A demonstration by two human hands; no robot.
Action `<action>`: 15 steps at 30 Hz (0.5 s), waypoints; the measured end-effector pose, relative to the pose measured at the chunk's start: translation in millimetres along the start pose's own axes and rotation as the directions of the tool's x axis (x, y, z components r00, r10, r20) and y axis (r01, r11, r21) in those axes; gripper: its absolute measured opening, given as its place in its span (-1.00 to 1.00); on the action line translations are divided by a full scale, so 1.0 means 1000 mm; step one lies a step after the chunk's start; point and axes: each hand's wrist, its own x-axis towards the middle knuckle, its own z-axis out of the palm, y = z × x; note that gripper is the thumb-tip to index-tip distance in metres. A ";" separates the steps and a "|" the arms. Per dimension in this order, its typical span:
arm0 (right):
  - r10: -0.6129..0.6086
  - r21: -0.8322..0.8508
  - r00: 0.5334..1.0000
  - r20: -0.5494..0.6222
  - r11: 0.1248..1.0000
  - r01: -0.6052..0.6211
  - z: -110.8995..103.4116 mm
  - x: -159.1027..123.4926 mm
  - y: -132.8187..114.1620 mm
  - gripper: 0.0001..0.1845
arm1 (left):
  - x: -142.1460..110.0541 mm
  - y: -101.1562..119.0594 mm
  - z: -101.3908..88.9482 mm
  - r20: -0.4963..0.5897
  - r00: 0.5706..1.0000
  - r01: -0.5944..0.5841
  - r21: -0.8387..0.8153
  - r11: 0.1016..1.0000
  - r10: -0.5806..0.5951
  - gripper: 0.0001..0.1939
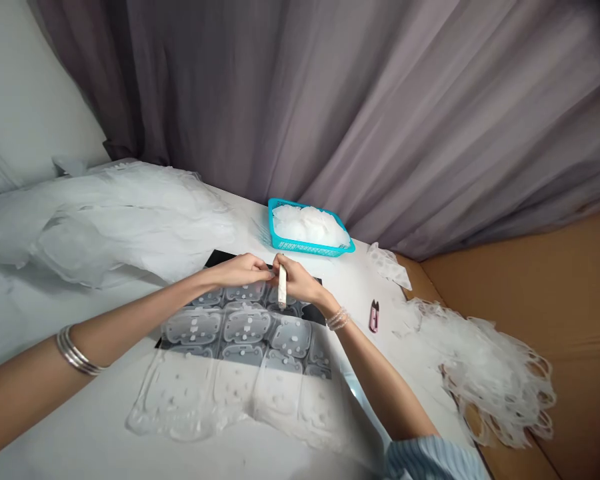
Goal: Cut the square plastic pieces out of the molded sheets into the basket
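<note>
A translucent sheet of moulded silicone pieces (240, 360) lies on a black mat (215, 259) on the white table. My right hand (299, 281) is closed around a short pale stick-like tool (282, 287), its tip pointing down at the sheet's far edge. My left hand (240, 270) is pinched shut right beside it, fingertips at the sheet's far edge; what they pinch is too small to make out. Both wrists wear bracelets.
A turquoise basket (307, 249) holds clear pieces behind the mat. Pink thread snips (374, 316) lie to the right. A heap of trimmed clear scraps (490, 373) spills onto brown cardboard (570, 300). Large clear sheets (105, 220) pile at left. Grey curtain behind.
</note>
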 end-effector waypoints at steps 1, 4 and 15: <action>0.002 -0.002 1.000 -0.001 1.000 -0.002 0.001 -0.002 -0.001 -0.78 | -0.001 0.001 0.000 0.019 1.000 -0.012 -0.013 1.000 0.013 -0.61; 0.020 -0.008 0.999 -0.049 1.000 -0.021 0.004 -0.009 -0.005 -0.79 | -0.006 0.002 -0.001 0.022 0.999 -0.041 -0.033 0.999 0.042 -0.64; 0.073 -0.044 0.934 -0.348 0.995 -0.094 0.020 -0.008 -0.008 -0.79 | -0.016 0.016 0.014 -0.300 0.945 -0.144 -0.035 0.989 0.128 -0.66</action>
